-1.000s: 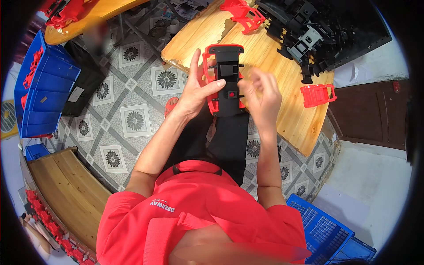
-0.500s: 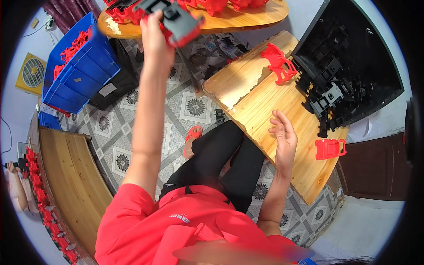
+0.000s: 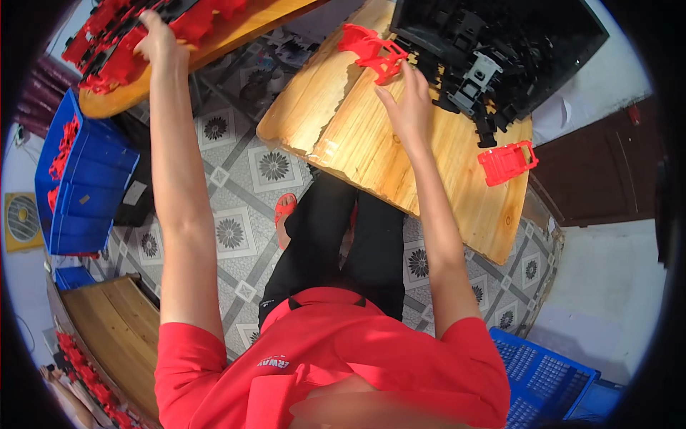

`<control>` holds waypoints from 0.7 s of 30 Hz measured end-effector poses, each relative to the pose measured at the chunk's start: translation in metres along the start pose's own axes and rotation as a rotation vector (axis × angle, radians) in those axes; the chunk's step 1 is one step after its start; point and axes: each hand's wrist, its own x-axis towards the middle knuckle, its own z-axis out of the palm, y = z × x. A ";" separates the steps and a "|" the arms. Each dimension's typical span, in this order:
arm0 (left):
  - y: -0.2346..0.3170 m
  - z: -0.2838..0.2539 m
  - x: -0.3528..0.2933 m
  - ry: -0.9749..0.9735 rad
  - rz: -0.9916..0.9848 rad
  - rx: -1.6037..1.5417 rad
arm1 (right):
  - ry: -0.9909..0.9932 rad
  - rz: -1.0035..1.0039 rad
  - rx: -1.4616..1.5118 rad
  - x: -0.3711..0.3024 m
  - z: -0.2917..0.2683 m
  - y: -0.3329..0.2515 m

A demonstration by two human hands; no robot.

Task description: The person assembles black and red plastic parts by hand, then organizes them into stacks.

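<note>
At the far left, my left hand (image 3: 163,44) reaches over a spread of red-and-black plastic parts (image 3: 114,39) on a wooden table. Its thumb and fingers are apart, and I see nothing held between them. My right hand (image 3: 411,107) is open beside a red plastic frame (image 3: 384,63) on the slatted wooden board; the fingertips come up to the frame's near end, and whether they touch it I cannot tell. A second red frame (image 3: 506,163) lies at the board's right side. Black and grey plastic parts (image 3: 473,80) spill from a black bin (image 3: 550,43).
A blue crate (image 3: 93,186) with red parts stands at the left, above a wooden bench (image 3: 114,314). Blue plastic baskets (image 3: 539,372) sit at the lower right. The wooden table's edge (image 3: 250,36) borders the gap before the board (image 3: 371,150).
My left hand has carried a grey-and-red part over to the far-left table and let it go among the others. My right hand has moved forward to the red frame. The view has shifted.
</note>
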 end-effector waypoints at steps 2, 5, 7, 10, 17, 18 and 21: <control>0.014 -0.010 -0.060 0.037 0.182 0.186 | -0.043 0.053 -0.203 0.034 0.021 -0.002; -0.028 -0.002 -0.154 -0.195 0.683 0.399 | -0.123 0.042 -0.294 0.064 0.042 0.058; -0.043 -0.016 -0.178 -0.616 0.985 0.571 | 0.029 -0.180 -0.216 0.057 0.043 0.032; -0.040 -0.013 -0.212 -0.899 1.262 0.975 | -0.021 -0.481 -0.019 0.033 -0.017 -0.003; -0.089 -0.038 -0.246 -1.442 -0.889 0.170 | -0.320 0.036 0.558 0.041 -0.093 0.041; -0.092 -0.042 -0.256 -1.337 -1.004 0.120 | -0.092 -0.004 0.321 0.054 -0.093 0.082; -0.100 -0.061 -0.268 -1.129 -1.160 -0.046 | 0.118 -0.248 -0.652 0.068 -0.096 0.159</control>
